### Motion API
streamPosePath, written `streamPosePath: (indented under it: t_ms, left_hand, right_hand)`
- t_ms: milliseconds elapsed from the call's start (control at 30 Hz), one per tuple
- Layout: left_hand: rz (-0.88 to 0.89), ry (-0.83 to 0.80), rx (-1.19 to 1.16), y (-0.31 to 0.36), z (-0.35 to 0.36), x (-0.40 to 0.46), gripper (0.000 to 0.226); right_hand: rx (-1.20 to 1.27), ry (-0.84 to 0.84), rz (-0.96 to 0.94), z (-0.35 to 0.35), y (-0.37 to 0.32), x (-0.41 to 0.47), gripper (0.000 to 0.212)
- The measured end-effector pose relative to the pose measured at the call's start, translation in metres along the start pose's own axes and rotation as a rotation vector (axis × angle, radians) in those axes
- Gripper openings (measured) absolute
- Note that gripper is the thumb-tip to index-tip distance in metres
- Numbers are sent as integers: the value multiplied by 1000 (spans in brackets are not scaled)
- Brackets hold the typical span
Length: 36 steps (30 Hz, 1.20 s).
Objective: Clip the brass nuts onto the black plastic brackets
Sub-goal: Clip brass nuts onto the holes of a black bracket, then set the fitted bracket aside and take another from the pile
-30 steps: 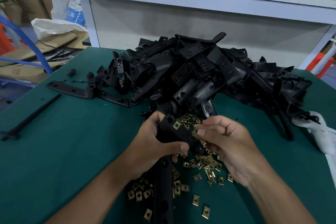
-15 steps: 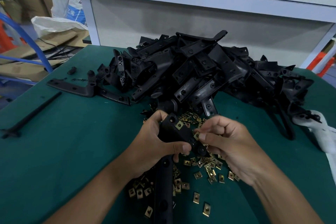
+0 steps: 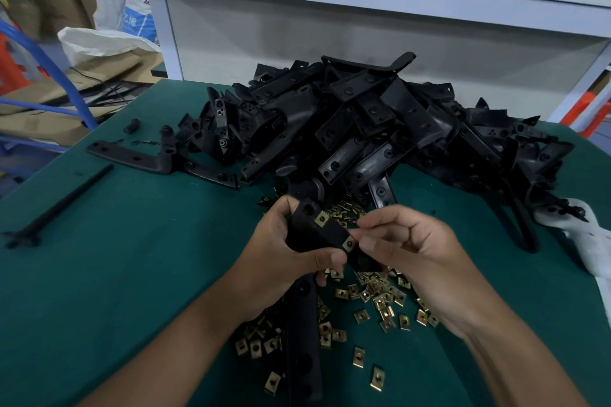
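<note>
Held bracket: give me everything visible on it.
The held bracket is matte black plastic, long and bent, its upper flat section tilted toward the camera with its lower leg running down toward the viewer. A round hole sits near its top end. Two brass nuts are on its edge. The left hand grips it; the right hand pinches the lower nut.

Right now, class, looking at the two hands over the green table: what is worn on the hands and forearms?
Nothing. The left hand and right hand are bare: no gloves, rings, watch or bands show. Both forearms are bare up to the frame edge, with no sleeve in view.
</note>
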<state>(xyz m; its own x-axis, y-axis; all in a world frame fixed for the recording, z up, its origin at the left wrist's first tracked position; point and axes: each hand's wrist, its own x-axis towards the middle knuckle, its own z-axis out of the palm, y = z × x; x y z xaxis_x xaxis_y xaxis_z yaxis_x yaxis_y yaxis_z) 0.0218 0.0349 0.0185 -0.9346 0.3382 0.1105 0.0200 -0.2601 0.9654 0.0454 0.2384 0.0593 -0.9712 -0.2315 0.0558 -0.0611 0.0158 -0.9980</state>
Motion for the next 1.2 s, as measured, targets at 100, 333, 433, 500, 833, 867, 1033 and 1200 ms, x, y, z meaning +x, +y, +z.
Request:
streamPosePath:
  t_ms: [100, 333, 433, 500, 833, 867, 1033, 1200]
  left_hand:
    - [5, 29, -27, 0, -1, 0, 64]
    - [37, 93, -18, 1, -3, 2, 59]
    - [36, 85, -24, 0, -3, 2, 57]
    - [35, 67, -19, 0, -1, 1, 56]
    - [126, -34, 97, 5, 55, -24, 59]
    - [147, -74, 114, 5, 69, -26, 63]
    - [299, -382, 189, 5, 156, -27, 32]
    - [376, -564, 370, -14, 272, -53, 26]
  right_hand:
    - [12, -13, -23, 0, 1, 0, 20]
    - [-65, 6, -72, 0, 3, 3, 25]
    - [-102, 153, -71, -3, 2, 5, 18]
    - [-168, 247, -48, -9, 0, 4, 16]
    - [-242, 270, -3, -7, -12, -91, 16]
    - [-264, 337, -27, -15, -16, -107, 17]
    - [-384, 640, -98, -54, -38, -204, 15]
    - [-594, 990, 2, -83, -58, -327, 15]
